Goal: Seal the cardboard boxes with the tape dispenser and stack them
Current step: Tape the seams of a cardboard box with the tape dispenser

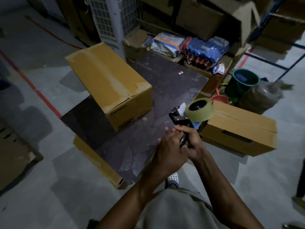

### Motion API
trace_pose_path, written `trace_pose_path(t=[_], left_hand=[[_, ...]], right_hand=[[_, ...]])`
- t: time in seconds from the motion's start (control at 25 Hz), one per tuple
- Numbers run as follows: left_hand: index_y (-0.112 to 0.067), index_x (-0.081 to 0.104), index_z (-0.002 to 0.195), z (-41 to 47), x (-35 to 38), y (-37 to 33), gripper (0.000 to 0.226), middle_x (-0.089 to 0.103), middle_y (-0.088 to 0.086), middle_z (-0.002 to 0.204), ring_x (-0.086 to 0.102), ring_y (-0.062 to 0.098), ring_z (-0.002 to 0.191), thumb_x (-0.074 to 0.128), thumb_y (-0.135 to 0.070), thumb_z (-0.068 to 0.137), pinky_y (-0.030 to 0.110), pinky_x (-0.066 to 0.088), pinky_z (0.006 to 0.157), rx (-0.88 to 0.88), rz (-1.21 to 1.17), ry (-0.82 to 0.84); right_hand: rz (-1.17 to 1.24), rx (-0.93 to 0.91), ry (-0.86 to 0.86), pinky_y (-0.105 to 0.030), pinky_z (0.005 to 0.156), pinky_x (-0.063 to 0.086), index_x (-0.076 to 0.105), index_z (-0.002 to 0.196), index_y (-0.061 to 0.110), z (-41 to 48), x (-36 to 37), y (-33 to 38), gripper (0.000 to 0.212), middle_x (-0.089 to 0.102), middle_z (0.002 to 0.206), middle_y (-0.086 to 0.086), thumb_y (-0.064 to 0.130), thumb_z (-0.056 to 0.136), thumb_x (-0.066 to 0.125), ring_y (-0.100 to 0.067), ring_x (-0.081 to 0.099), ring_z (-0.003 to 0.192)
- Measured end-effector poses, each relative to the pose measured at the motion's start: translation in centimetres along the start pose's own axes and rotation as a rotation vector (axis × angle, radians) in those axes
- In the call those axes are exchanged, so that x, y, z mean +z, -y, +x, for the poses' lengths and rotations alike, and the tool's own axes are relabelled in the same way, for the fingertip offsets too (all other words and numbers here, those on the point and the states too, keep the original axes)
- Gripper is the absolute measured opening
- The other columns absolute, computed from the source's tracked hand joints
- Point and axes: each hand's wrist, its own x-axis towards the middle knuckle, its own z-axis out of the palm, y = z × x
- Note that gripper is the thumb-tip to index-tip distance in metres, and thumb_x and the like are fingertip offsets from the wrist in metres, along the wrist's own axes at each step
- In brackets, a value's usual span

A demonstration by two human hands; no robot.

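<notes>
Grip: right hand was closed round the handle of the black metal tape dispenser with its tan roll, held over the near corner of the dark wooden board. Left hand lay against the handle, fingers fairly straight. Long tan cardboard box sat on the board; second tan cardboard box on the floor, right. Judged: dispenser rigid, light, toothed end sharp, so take by handle. Boxes stiff, weight unknown; lift two-handed under the ends.
</notes>
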Motion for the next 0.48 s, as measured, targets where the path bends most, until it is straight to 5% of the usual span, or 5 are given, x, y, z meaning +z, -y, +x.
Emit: trace_pose_path(t=[0.08,0.2,0.32,0.48], left_hand=[[-0.015,0.079,0.095,-0.5,-2.4,0.0,0.022,0.077,0.005,0.081,0.072,0.018,0.078,0.065,-0.031,0.097,0.034,0.058,0.074,-0.142,-0.452,-0.064],[-0.001,0.073,0.093,2.6,-3.6,2.8,0.025,0.067,0.013,0.066,0.056,0.020,0.048,0.061,-0.022,0.099,0.026,0.046,0.049,-0.540,-0.903,-0.196],[-0.008,0.069,0.109,4.7,-3.4,4.6,0.025,0.069,0.011,0.083,0.056,0.015,0.052,0.066,-0.029,0.097,0.027,0.048,0.049,-0.647,-1.007,-0.103],[-0.028,0.056,0.136,5.8,-2.5,4.7,0.056,0.065,0.000,0.105,0.066,0.017,0.086,0.081,-0.021,0.086,0.041,0.059,0.069,-0.413,-0.985,-0.124]], right_hand=[[0.128,-0.007,0.055,-0.042,0.068,0.061,0.058,0.083,0.014,-0.5,-0.7,0.5,0.016,0.055,0.068,-0.004,0.004,0.089,0.047,-0.016,0.063,0.060],[0.240,0.079,0.267,-0.029,0.070,0.050,0.048,0.090,0.018,-0.7,-1.1,-0.1,0.013,0.043,0.071,0.004,0.008,0.085,0.041,-0.010,0.049,0.061],[0.254,0.116,0.395,-0.026,0.061,0.046,0.043,0.090,0.018,-1.1,-1.6,-0.7,0.013,0.035,0.068,0.007,0.009,0.082,0.041,-0.008,0.041,0.056],[0.177,0.158,0.426,-0.024,0.049,0.037,0.038,0.089,0.018,-1.7,-1.6,-1.1,0.017,0.035,0.066,0.005,0.005,0.079,0.041,-0.009,0.037,0.051]])
